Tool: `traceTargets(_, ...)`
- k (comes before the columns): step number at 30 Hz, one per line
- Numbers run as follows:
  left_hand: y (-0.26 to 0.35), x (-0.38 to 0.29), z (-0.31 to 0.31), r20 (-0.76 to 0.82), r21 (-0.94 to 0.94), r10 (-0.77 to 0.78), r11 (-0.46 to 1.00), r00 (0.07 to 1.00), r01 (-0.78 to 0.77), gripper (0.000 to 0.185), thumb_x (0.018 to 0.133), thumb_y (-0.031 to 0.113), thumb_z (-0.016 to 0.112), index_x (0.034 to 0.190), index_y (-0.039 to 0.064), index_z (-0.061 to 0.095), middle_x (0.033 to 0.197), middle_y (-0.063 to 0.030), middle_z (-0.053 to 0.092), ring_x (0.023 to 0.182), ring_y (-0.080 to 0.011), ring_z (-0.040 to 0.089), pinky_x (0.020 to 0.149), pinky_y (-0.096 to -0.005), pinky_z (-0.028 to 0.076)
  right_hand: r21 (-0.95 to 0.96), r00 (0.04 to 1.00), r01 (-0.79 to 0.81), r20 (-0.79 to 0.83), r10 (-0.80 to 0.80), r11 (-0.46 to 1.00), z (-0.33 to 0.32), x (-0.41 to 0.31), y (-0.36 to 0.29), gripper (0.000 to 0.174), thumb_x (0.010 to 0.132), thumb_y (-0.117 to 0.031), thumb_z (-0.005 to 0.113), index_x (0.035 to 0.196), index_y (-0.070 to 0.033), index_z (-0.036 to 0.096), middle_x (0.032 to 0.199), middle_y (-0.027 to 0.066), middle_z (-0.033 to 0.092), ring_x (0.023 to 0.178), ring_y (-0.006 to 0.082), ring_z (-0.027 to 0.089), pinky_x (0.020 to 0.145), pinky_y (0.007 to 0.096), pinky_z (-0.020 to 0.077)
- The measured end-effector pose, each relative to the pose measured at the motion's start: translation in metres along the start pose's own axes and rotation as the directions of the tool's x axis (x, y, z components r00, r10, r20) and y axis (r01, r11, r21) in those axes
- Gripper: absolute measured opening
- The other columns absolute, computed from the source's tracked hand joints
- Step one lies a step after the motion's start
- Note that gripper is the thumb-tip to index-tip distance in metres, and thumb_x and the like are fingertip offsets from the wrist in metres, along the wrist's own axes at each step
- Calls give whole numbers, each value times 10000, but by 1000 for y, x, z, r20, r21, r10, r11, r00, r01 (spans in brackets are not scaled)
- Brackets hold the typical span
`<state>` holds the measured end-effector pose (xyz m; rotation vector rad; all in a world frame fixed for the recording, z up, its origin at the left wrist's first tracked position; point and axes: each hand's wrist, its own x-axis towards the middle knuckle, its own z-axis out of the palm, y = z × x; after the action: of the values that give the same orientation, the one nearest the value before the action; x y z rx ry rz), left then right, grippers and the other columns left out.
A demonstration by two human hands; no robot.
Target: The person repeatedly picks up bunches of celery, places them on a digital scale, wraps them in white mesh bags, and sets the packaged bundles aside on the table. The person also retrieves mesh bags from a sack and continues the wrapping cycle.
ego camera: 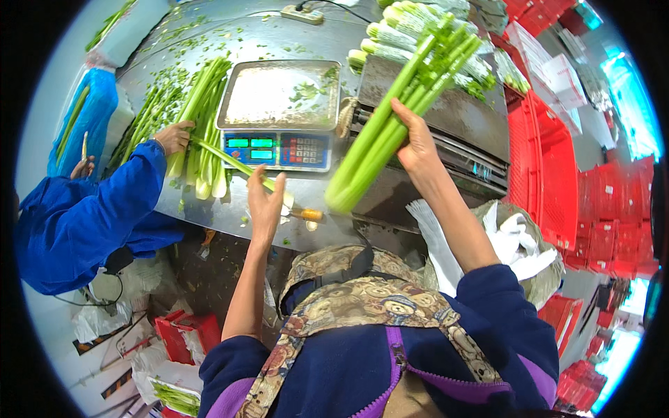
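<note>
My right hand grips a bunch of green celery, tilted with its leaves up and right and its base down towards me. A single celery stalk slants across the scale's front left corner to my left hand. It passes behind the spread thumb and forefinger; whether they grip it is not plain. Beside that hand, a knife with a yellow-orange handle lies at the metal table's edge. Before me stands a digital scale with leaf scraps on its pan and lit displays.
On the left, a co-worker's hand in a blue sleeve touches celery bunches; their other hand holds a tool. Net-wrapped vegetables lie at the back right. A red crate stands on the right. A power strip sits behind.
</note>
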<state>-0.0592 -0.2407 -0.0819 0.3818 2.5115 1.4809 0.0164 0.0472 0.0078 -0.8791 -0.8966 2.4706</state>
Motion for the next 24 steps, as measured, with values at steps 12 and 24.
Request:
traceTargets(12, 121, -30, 22, 724, -576, 108, 640, 682, 509, 843, 671, 411, 775, 1332, -7, 462, 1175, -139, 608, 1035, -184, 610, 919, -305, 481, -146, 903, -26, 422, 87, 989, 10, -25, -21, 545, 830, -429, 728, 1189, -46, 580, 1109, 107, 660, 1014, 199, 637, 901, 373, 511)
traceTargets(24, 112, -23, 62, 12, -284, 230, 934, 973, -217, 217, 970, 195, 537, 1068, 26, 633, 754, -50, 630, 631, -120, 570, 550, -287, 453, -152, 968, 183, 202, -151, 971, 26, -26, -3, 369, 774, -169, 714, 1049, 31, 572, 887, 119, 627, 777, 213, 649, 717, 360, 569)
